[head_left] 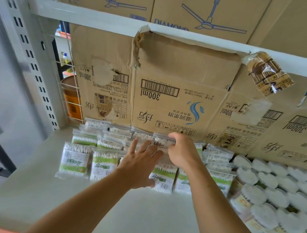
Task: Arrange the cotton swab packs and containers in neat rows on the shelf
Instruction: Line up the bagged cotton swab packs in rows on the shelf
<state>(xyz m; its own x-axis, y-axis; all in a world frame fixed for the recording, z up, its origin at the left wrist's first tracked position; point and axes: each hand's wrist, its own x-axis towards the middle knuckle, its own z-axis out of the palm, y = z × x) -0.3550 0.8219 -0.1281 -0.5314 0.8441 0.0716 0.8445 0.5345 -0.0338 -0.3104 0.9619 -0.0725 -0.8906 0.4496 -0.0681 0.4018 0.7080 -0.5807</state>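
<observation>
Flat cotton swab packs with green and white labels lie in rows across the back of the white shelf. Round cotton swab containers with white tops stand packed together at the right. My left hand lies flat with spread fingers on the packs in the middle. My right hand grips a clear pack in the back row, against the cardboard. Packs under both hands are partly hidden.
Flattened cardboard boxes form the back wall. A shelf beam runs overhead with fan cartons on it. A crumpled wrapper hangs from the beam. A slotted upright and wire grille stand left.
</observation>
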